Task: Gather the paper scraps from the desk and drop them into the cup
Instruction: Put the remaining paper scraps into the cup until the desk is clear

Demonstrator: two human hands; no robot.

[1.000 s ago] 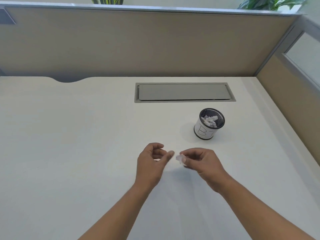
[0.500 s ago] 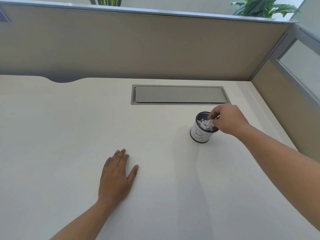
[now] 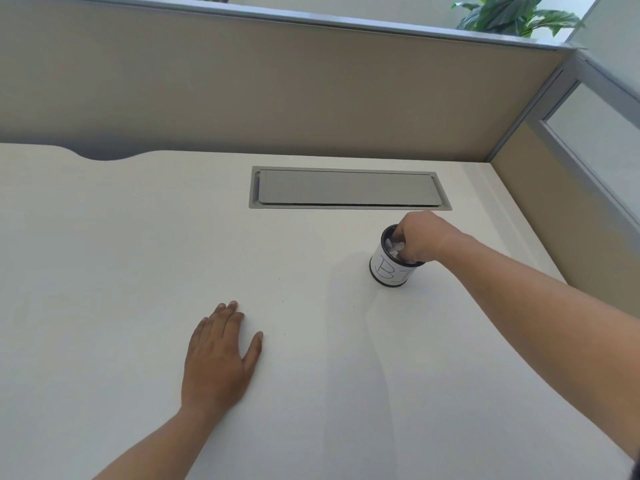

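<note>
One small round cup [image 3: 389,271], white-sided with a black rim and black hand-drawn letters on its wall, stands right under your right hand [image 3: 420,239]. Crumpled white paper scraps [image 3: 394,244] fill it close to the rim (only the part left of your fingers shows). Your right hand's fingertips reach down into the cup's mouth, bunched close together among the scraps; whether they pinch a piece or merely touch the pile cannot be told, since the knuckles hide the tips.

Beneath both hands spreads the pale off-white desk [image 3: 121,254], and just beyond your right hand a grey rectangular cable hatch [image 3: 346,188] is set flush into it. Farther back rises the beige fabric partition [image 3: 277,91] with a metal cap, and green leafy plants [image 3: 512,13] show above it, past your right hand.

Your left hand [image 3: 218,355] lies flat, palm down on the desk, fingers together and thumb spread, holding nothing, well apart from the cup.
</note>
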